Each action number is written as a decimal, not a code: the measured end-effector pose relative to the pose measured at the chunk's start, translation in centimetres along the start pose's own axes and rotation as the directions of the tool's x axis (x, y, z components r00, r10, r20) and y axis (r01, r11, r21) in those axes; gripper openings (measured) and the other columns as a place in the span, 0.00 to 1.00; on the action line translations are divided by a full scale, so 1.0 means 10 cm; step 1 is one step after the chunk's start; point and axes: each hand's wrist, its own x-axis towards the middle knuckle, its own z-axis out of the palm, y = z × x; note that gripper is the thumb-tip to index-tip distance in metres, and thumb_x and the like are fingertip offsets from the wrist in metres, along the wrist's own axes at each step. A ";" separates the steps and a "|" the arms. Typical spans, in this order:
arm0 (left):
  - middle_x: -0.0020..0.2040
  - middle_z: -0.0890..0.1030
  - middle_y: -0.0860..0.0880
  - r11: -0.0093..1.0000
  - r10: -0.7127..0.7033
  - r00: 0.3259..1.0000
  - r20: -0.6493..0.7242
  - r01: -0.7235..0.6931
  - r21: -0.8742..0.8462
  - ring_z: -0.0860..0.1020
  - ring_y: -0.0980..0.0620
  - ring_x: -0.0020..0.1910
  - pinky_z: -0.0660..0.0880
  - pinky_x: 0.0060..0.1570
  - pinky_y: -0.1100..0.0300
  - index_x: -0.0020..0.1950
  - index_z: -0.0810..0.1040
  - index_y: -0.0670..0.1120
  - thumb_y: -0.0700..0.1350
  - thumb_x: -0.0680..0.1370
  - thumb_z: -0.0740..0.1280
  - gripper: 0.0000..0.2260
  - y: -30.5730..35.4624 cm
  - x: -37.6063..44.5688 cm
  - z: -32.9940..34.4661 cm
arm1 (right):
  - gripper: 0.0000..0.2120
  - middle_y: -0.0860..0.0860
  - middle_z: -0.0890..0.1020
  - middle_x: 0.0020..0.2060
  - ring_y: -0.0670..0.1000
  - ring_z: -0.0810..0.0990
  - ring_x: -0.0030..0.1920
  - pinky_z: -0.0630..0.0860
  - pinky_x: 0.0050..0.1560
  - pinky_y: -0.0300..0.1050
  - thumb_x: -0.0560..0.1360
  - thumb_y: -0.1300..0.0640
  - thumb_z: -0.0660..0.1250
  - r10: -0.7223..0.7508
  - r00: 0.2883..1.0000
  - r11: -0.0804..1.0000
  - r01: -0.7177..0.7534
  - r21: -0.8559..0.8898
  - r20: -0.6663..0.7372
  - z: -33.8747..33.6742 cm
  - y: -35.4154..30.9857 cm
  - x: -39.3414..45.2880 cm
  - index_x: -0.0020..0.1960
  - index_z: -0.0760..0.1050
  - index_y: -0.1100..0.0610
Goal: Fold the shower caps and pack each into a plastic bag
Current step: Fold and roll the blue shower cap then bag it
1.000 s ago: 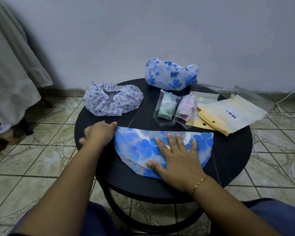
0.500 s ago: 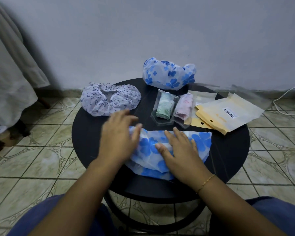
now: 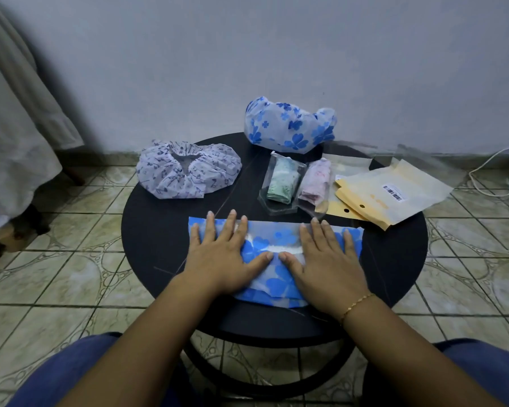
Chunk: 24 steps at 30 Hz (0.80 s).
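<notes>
A blue-flowered shower cap (image 3: 272, 245) lies folded flat near the front of the round black table (image 3: 159, 230). My left hand (image 3: 222, 254) presses its left part with straight, spread fingers. My right hand (image 3: 325, 259) presses its right part the same way; the thumbs nearly meet in the middle. A lilac printed cap (image 3: 188, 171) sits unfolded at the back left. Another blue-flowered cap (image 3: 290, 124) sits puffed up at the back. Two clear bags hold a folded green cap (image 3: 282, 182) and a folded pink cap (image 3: 316, 183).
A stack of empty clear bags with yellow cards (image 3: 391, 195) lies at the table's right. A wall stands close behind. White fabric (image 3: 9, 118) hangs at the left over the tiled floor. A white cable (image 3: 494, 174) lies at the far right.
My left hand carried the cap's left end over toward the middle and then laid flat on it. The cap went from a wide half-circle to a narrower folded shape. My right hand shifted slightly right.
</notes>
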 end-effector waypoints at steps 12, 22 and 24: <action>0.75 0.31 0.55 0.999 0.019 0.985 0.174 -0.011 -0.044 0.32 0.44 0.74 0.37 0.72 0.42 0.75 0.32 0.54 0.83 0.46 0.50 0.66 -0.14 0.04 -0.09 | 0.48 0.56 0.36 0.75 0.55 0.34 0.75 0.34 0.73 0.55 0.64 0.22 0.37 0.119 0.988 0.992 -0.123 0.033 0.098 -0.09 0.18 -0.09 0.76 0.33 0.48; 0.78 0.42 0.54 0.984 0.132 0.991 -0.007 -0.132 -0.123 0.34 0.52 0.75 0.29 0.69 0.47 0.77 0.49 0.57 0.71 0.56 0.49 0.49 -0.16 -0.13 -0.34 | 0.26 0.45 0.65 0.71 0.48 0.60 0.70 0.53 0.66 0.47 0.78 0.60 0.54 -0.075 0.995 0.903 0.098 0.418 -0.070 -0.38 0.34 -0.18 0.74 0.59 0.47; 0.78 0.46 0.55 0.959 0.180 0.975 -0.128 -0.203 -0.197 0.38 0.53 0.76 0.31 0.70 0.50 0.76 0.54 0.59 0.68 0.61 0.43 0.43 0.04 -0.17 -0.30 | 0.30 0.46 0.64 0.72 0.49 0.58 0.71 0.53 0.69 0.48 0.74 0.64 0.58 -0.056 0.996 0.896 0.082 0.436 -0.071 -0.41 0.41 -0.18 0.74 0.59 0.46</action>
